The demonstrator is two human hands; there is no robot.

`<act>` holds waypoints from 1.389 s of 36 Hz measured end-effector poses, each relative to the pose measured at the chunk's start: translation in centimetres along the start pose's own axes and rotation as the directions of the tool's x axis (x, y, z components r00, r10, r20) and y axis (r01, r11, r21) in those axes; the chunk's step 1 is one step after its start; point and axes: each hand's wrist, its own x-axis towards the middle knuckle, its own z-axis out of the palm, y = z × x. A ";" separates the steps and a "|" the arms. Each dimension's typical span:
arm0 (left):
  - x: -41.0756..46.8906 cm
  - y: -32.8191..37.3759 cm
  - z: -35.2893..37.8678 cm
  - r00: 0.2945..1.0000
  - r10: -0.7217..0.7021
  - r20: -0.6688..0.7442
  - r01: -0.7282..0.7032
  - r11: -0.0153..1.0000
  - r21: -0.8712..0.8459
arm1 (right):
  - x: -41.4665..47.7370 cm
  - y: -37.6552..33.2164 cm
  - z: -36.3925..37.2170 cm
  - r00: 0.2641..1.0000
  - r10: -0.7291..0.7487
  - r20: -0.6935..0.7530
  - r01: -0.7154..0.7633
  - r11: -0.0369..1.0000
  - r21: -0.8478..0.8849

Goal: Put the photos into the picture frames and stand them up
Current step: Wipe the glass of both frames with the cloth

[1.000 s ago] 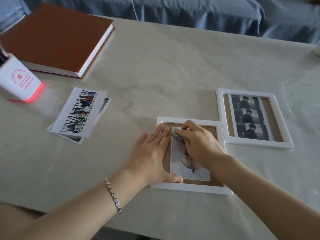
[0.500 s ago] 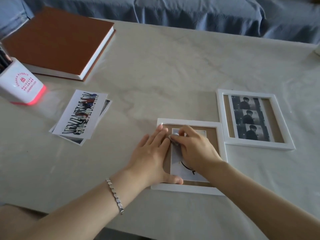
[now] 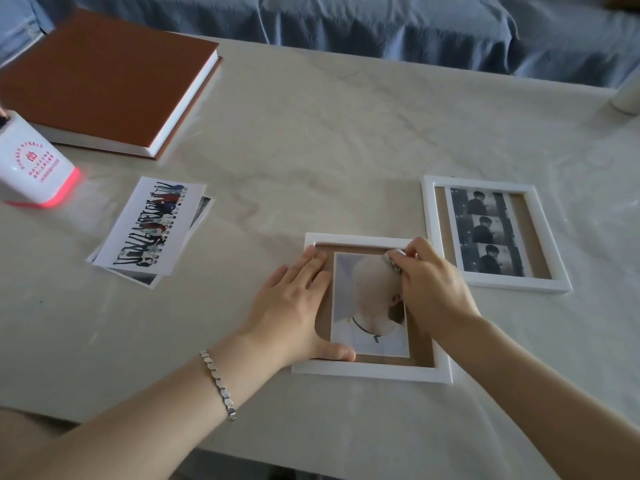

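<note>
Left hand (image 3: 294, 303) spread flat, pinning near frame (image 3: 372, 370) lower centre; right hand (image 3: 433, 292) pinches small grey object (image 3: 394, 259) on photo (image 3: 367, 306). Rubbing may skew photo.

Left forearm: bare to the edge of view, no sleeve showing.
Left wrist: bracelet (image 3: 219, 382) of small silver metal links, flat and angular, closely joined; hangs a little loose.
Left hand (image 3: 294, 303): bare, no rings seen on the visible fingers; nails short, unpainted as far as can be told.
Right forearm: bare, no sleeve, no watch or band.
Right hand (image 3: 434, 294): bare; something small and silvery at the fingertips, possibly a ring, too blurred to tell.
</note>
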 end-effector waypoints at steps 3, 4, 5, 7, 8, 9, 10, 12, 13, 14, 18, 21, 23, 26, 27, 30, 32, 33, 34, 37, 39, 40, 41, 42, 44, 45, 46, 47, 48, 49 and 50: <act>0.0 0.1 -0.1 1.000 -0.005 0.015 0.005 1.000 -0.003 | -1.1 -0.6 0.8 0.997 0.070 -0.014 -0.070 0.998 0.007; 0.0 0.1 -0.1 1.000 -0.006 0.024 0.006 1.000 0.000 | -1.5 -0.5 0.9 0.996 0.088 -0.004 -0.088 0.996 0.001; 0.0 0.1 -0.1 0.999 -0.008 0.031 0.008 1.000 0.002 | -2.1 -0.2 1.0 0.995 0.095 0.009 -0.095 0.995 -0.017; 0.0 0.1 -0.1 0.999 -0.009 0.033 0.009 1.000 0.006 | -3.1 0.3 0.8 0.994 0.088 0.062 -0.083 0.994 -0.073; -0.1 0.1 -0.1 0.999 -0.009 0.032 0.009 1.000 0.009 | -3.4 0.3 0.5 0.992 0.100 0.071 -0.095 0.994 -0.062; -0.1 0.1 0.0 1.000 -0.008 0.030 0.008 1.000 0.009 | -3.3 0.2 0.2 0.991 0.113 0.070 -0.109 0.993 -0.053; -0.1 0.2 0.0 1.000 -0.007 0.029 0.007 1.000 0.008 | -3.0 0.2 -0.1 0.991 0.121 0.061 -0.118 0.992 -0.054; -0.2 0.2 0.0 1.000 -0.005 0.026 0.005 1.000 0.004 | -1.7 0.4 -0.3 0.996 0.091 0.026 -0.088 0.992 -0.096; -0.2 0.2 0.0 1.000 -0.007 0.024 0.007 1.000 0.001 | -1.0 0.5 -0.2 0.998 0.066 0.010 -0.064 0.990 -0.129; -0.1 0.1 -0.1 1.000 -0.011 0.021 0.011 1.000 0.000 | -0.5 0.3 -0.1 0.998 0.070 -0.006 -0.070 0.986 -0.149; -0.1 0.2 -0.1 1.000 -0.016 0.014 0.016 1.000 -0.002 | -0.1 0.3 -0.1 0.994 0.108 -0.012 -0.109 0.989 -0.102; -0.2 0.2 -0.1 1.000 -0.007 -0.001 0.007 1.000 0.000 | -2.1 0.2 -0.2 0.992 0.124 0.012 -0.122 0.989 -0.087; -0.2 0.2 -0.1 1.000 0.001 -0.010 -0.001 1.000 0.006 | -3.7 0.1 -0.3 0.984 0.177 0.039 -0.177 0.984 -0.004; -0.2 0.1 -0.1 1.000 0.005 -0.001 -0.005 1.000 0.004 | -4.7 0.2 -0.5 0.980 0.188 0.062 -0.190 0.981 0.027; -0.2 0.1 -0.1 1.000 0.003 0.000 -0.003 1.000 0.002 | -4.5 0.2 -0.6 0.980 0.191 0.055 -0.193 0.981 0.036; -0.3 0.2 -0.1 1.000 -0.007 0.000 0.007 1.000 -0.002 | -3.0 -0.1 -0.6 0.983 0.178 0.039 -0.179 0.984 0.016; -0.3 0.2 -0.1 1.000 -0.013 0.004 0.013 1.000 -0.002 | -1.9 -0.4 -0.6 0.985 0.170 0.028 -0.171 0.985 0.015; -0.3 0.2 -0.1 1.000 -0.014 0.006 0.014 1.000 -0.001 | -1.5 -0.5 -0.5 0.986 0.166 0.024 -0.166 0.986 0.015; -0.2 0.2 -0.1 1.000 -0.015 0.006 0.015 1.000 0.001 | -1.2 -0.5 -0.5 0.986 0.166 0.018 -0.166 0.986 0.017; -0.2 0.2 -0.1 1.000 -0.014 0.004 0.014 1.000 0.008 | -1.3 -0.5 -0.5 0.987 0.162 0.011 -0.162 0.986 0.036; -0.2 0.2 -0.2 1.000 -0.010 0.003 0.010 1.000 0.009 | -2.1 -0.2 -0.6 0.984 0.177 0.020 -0.178 0.983 0.035; -0.2 0.2 -0.2 1.000 -0.007 0.001 0.007 1.000 0.013 | -2.7 0.0 -0.6 0.982 0.188 0.035 -0.189 0.981 0.033; -0.2 0.2 -0.3 1.000 -0.005 -0.002 0.005 1.000 0.017 | -3.3 0.2 -0.6 0.980 0.193 0.049 -0.195 0.980 0.041; -0.3 0.3 -0.3 1.000 -0.004 -0.004 0.004 1.000 0.018 | -3.9 0.5 -0.7 0.979 0.192 0.065 -0.195 0.980 0.044; -0.3 0.3 -0.3 1.000 -0.007 -0.005 0.007 1.000 0.016 | -5.1 1.3 -0.8 0.985 0.139 0.104 -0.138 0.990 -0.022; -0.3 0.4 -0.4 1.000 -0.009 0.000 0.009 1.000 0.017 | -5.5 1.8 -0.9 0.988 0.093 0.124 -0.083 0.994 -0.077; -0.3 0.5 -0.5 1.000 -0.010 0.008 0.010 1.000 0.017 | -5.7 2.2 -1.2 0.989 0.044 0.144 -0.023 0.989 -0.144; -0.3 0.5 -0.5 1.000 -0.011 0.016 0.011 1.000 0.016 | -5.6 2.3 -1.6 0.987 -0.003 0.161 0.038 0.977 -0.212; -0.2 0.6 -0.5 1.000 -0.014 0.025 0.013 1.000 0.017 | -5.3 2.4 -2.1 0.984 -0.045 0.174 0.088 0.965 -0.247; -0.2 0.6 -0.5 0.999 -0.016 0.035 0.015 1.000 0.021 | -5.0 2.2 -2.7 0.982 -0.048 0.184 0.087 0.973 -0.213; -0.2 0.6 -0.6 0.999 -0.018 0.048 0.017 1.000 0.023 | -4.7 2.0 -3.3 0.980 -0.020 0.196 0.045 0.992 -0.122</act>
